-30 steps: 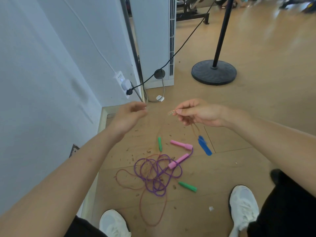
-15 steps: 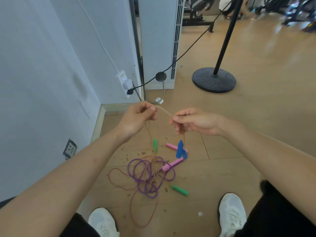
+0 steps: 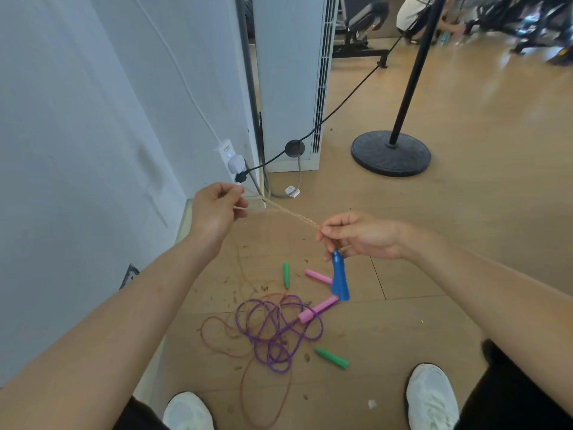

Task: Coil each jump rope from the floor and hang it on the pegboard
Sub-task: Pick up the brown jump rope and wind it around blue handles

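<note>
Past white shoes, a purple rope is lying tangled on the floor. Above it, the left hand and right hand are pinching a pale rope taut, blue handles dangling beneath the right; a black stand base is sitting beyond.

Holding tan rope stretched taut in mid-air, blue handles dangling; on floor, tangled purple rope with pink handles, green handles nearby.
</note>
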The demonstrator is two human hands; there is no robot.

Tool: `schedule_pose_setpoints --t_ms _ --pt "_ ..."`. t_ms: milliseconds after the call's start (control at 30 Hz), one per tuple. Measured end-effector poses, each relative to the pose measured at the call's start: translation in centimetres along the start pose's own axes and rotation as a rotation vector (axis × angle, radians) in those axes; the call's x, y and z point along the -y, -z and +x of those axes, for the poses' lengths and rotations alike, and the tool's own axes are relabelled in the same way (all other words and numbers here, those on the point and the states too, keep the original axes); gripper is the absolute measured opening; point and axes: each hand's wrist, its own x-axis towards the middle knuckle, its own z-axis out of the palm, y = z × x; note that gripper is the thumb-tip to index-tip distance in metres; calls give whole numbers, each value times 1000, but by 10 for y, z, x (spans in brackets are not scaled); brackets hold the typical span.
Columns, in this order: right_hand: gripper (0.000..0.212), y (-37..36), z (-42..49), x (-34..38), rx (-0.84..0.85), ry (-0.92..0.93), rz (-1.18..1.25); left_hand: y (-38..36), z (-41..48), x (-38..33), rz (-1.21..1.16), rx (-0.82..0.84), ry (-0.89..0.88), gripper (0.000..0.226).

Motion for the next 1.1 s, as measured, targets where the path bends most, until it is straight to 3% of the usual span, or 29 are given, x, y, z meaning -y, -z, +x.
schedule_pose_setpoints --t_ms 200,300,433,667,767,1100 --pt "17 2 1 -3 35 -9 62 17 16 7 39 -181 70 16" --pt "17 1 1 -1 23 -2 61 18 16 16 129 -155 108 15" --pt "17 -3 0 5 24 0 52 11 5 18 208 39 113 30" --pt "20 -16 -2 17 73 27 52 -12 -35 5 297 629 -74 24" --pt "20 -19 -2 20 105 23 92 -20 -43 7 302 773 -110 20" --pt "33 -24 -10 20 164 -118 -43 -9 -28 -1 123 475 -77 21"
